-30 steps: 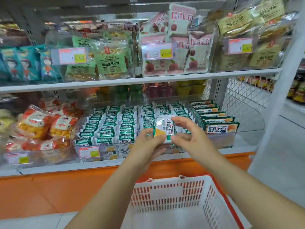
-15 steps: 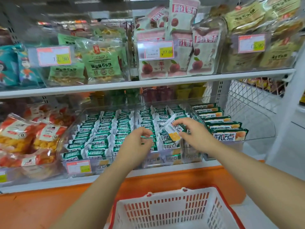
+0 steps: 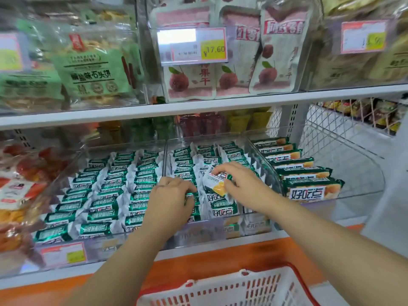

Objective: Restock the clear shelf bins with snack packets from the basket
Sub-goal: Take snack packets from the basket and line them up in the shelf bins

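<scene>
A small white and green snack packet point(image 3: 215, 183) with a yellow picture is pinched in my right hand point(image 3: 245, 186) over the middle clear bin point(image 3: 220, 228). It is tilted above the rows of like packets point(image 3: 223, 208) standing in that bin. My left hand point(image 3: 170, 202) reaches into the same bin's left side, fingers curled down onto the packets there; I cannot make out whether it grips one. The white basket point(image 3: 231, 290) with red trim is at the bottom edge, below the shelf, and only its rim and far wall show.
A left clear bin point(image 3: 66, 252) holds rows of green packets point(image 3: 106, 195). A right bin point(image 3: 353, 191) holds longer green bars point(image 3: 309, 188) and has bare floor behind them. Above, a white shelf point(image 3: 198, 107) carries bins of larger bags. An orange base runs under the lower shelf.
My right hand has lowered the packet toward the middle bin's rows. My left hand let go of it and moved down onto the packets at the left. The view came closer to the shelf.
</scene>
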